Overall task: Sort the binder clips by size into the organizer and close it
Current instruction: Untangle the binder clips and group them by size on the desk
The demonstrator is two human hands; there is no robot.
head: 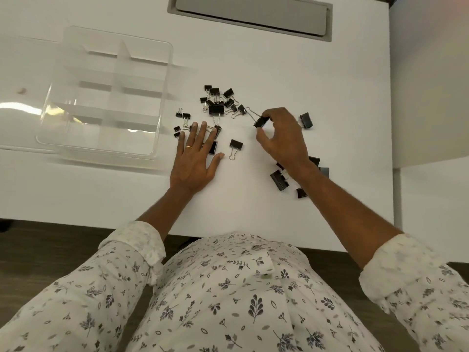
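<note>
Several black binder clips of different sizes lie scattered on the white table (253, 207), with a dense cluster (218, 101) at the middle. My right hand (284, 138) pinches one medium binder clip (261, 121) by its black body, just above the table. My left hand (195, 153) lies flat with spread fingers, its fingertips over a few clips near the organizer. The clear plastic organizer (106, 95) sits open at the left, its divided compartments holding nothing I can see. Larger clips (279, 180) lie under my right wrist.
A single clip (236, 146) lies between my hands, another (305, 120) beyond my right hand. A grey recessed cover (251, 13) is set in the table's far side. The table's right edge (392, 123) runs close to the clips.
</note>
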